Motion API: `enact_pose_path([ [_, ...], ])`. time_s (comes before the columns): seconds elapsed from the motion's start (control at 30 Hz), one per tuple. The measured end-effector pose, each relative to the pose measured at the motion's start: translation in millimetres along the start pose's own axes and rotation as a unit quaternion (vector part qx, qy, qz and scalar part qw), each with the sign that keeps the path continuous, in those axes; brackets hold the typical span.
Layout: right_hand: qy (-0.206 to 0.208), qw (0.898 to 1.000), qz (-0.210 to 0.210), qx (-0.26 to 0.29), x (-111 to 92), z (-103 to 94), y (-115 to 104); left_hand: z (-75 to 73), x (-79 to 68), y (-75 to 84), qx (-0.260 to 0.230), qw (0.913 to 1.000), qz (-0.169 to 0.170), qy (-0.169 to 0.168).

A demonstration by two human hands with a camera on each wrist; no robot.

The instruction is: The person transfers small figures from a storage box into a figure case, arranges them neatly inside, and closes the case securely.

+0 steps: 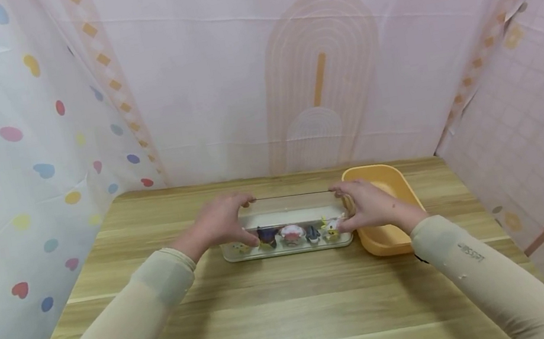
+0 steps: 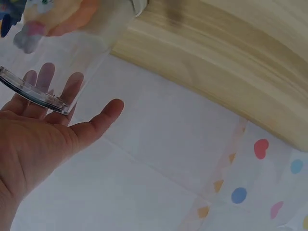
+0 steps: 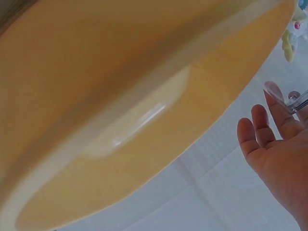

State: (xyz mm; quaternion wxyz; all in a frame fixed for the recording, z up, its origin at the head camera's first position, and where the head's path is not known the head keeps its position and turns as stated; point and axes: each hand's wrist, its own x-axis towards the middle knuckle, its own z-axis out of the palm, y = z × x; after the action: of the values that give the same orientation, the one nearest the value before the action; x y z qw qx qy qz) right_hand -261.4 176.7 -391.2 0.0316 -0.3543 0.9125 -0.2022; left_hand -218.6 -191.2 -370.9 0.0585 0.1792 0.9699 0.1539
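Observation:
A clear plastic cover (image 1: 291,202) spans the space between both hands, over or just above a long white base (image 1: 291,251) on the table. Whether cover and base touch, I cannot tell. Several small figurines (image 1: 292,234) stand in a row along the base, some with white, dark or yellow parts. My left hand (image 1: 218,223) grips the cover's left end, and its fingers (image 2: 72,86) show through the plastic in the left wrist view. At the opposite end, my right hand (image 1: 372,206) grips the cover, thumb in front.
Just right of the base stands a yellow plastic bin (image 1: 390,248), partly under my right hand and wrist. The wooden table (image 1: 296,315) is bordered by a patterned cloth (image 1: 209,114) at the back and both sides.

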Motion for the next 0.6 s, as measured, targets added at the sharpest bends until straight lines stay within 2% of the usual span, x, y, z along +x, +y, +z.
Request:
enact_pose_path([
  [0.23,-0.014,1.0,0.02,-0.003,1.8,1.7,0.4,4.9,-2.4,-3.9,-0.003,0.9999,0.002,0.01],
  [0.43,-0.031,0.999,0.022,0.012,3.6,-0.1,2.1,14.3,1.0,-10.4,-0.023,0.9993,0.014,0.026],
  [0.6,-0.038,0.998,0.028,0.03,5.5,1.3,4.6,16.8,2.1,-12.5,-0.035,0.999,0.016,0.024],
])
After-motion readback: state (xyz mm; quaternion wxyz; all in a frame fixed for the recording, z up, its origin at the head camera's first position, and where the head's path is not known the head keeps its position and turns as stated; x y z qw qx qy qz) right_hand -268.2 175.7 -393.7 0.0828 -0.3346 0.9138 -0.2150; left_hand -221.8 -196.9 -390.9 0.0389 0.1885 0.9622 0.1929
